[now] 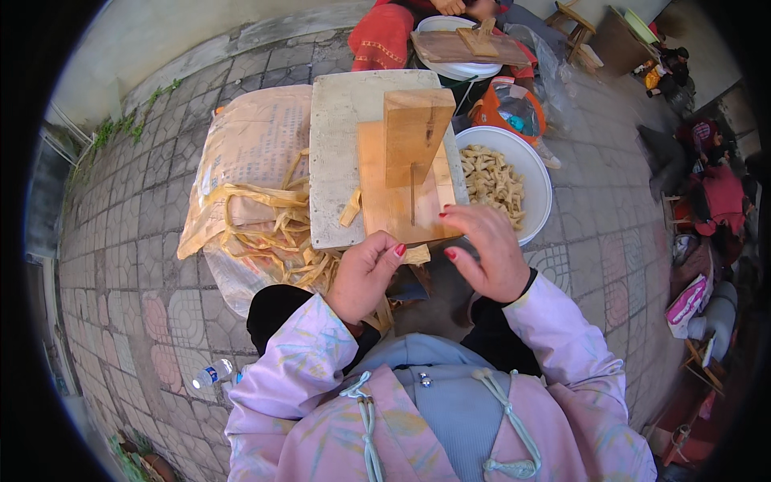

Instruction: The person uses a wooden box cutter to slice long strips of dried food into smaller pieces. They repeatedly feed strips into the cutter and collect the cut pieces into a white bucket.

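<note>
My left hand (368, 272) pinches a flat yellowish strip (417, 255) between thumb and fingers, and a short end of it sticks out to the right. Held apart with nothing in it, my right hand (491, 250) hovers by the near right edge of a wooden base board (385, 208). On that board stands an upright wooden block (412, 138), with a thin metal rod (413, 196) in front of it. Both rest on a worn pale tabletop (337, 138). A loose piece of strip (350, 208) lies left of the board.
Long yellow strips (271, 211) drape over a printed woven sack (259, 132) at left. A white bucket (539, 193) of small folded pieces (491, 178) stands at right. Across sits another person in red (379, 39), behind a board on a bucket (427, 48). A plastic bottle (212, 373) lies on the paving.
</note>
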Available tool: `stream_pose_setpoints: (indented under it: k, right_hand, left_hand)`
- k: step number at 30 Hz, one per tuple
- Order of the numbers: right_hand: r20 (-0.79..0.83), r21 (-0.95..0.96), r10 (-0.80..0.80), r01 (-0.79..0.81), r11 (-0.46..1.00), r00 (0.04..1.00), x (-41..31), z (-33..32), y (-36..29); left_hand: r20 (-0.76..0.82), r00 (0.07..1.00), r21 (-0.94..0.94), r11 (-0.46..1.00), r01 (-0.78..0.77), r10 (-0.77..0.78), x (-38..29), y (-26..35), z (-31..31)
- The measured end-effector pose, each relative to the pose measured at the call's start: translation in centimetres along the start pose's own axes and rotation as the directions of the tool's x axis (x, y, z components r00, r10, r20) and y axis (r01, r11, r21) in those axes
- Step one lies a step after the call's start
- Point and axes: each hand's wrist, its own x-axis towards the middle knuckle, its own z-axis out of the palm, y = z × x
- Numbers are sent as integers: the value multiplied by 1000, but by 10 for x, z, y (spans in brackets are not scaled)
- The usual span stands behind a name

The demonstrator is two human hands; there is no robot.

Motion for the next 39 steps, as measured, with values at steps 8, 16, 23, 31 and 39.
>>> stream_pose_setpoints:
  k: [8,16,23,31,39]
  right_hand:
    - [-40,62,54,-51,997,998,-42,19,-13]
    - [200,422,-156,58,905,967,-64,40,-43]
    - [94,171,-178,160,972,980,-78,51,-36]
    - [522,808,488,-589,-20,700,-95,77,-15]
    - [531,696,450,-673,251,718,-92,67,-24]
  left_hand:
    - [400,885,-279,888,365,-238,-35,2,-20]
    - [240,941,-235,955,-184,240,-40,0,6]
    - [527,850,455,839,-300,18,-38,-2,10]
    - [393,903,279,913,-299,175,-37,-16,20]
    - [355,824,643,524,-559,442,-41,-12,20]
